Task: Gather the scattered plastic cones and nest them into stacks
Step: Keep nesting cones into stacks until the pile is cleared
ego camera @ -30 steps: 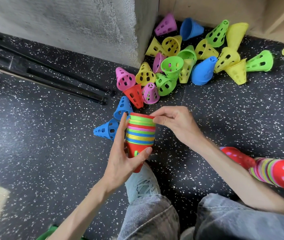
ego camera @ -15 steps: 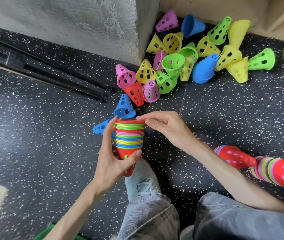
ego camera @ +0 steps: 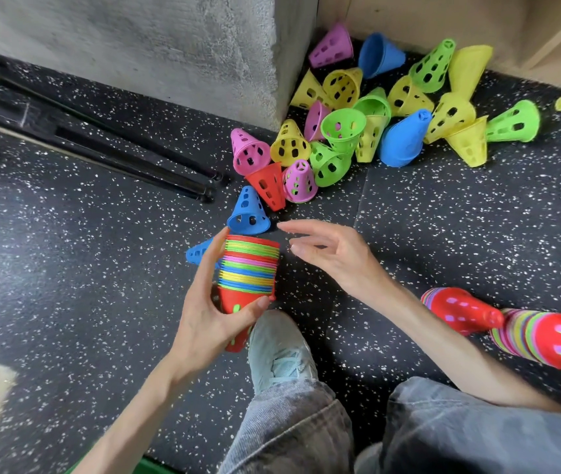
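Left hand [ego camera: 209,323], centre frame, grips a nested stack of cones [ego camera: 250,268] held rims-up: thumb across the red outer cone near its tip, fingers curled up the far side. Right hand [ego camera: 332,254] hovers just right of the stack's rim, fingers loosely spread, holding nothing.

Nearest loose piece: upright blue cone [ego camera: 248,213], just above the stack and close to the right fingertips. Second blue cone [ego camera: 198,251] lies on its side, half hidden behind the left fingers. Main scatter of loose cones [ego camera: 374,124] fills upper centre against the concrete pillar [ego camera: 176,46]. Two finished stacks [ego camera: 511,326] lie on the floor at right edge.

Likely step: fetch the next cone, probably the blue one. Pinch it near the tip, turn it point-down, drop it squarely into the open top; keep the stack level so rims seat evenly (a tilted entry may jam on the holes).

No brand, label or writing legible anywhere.
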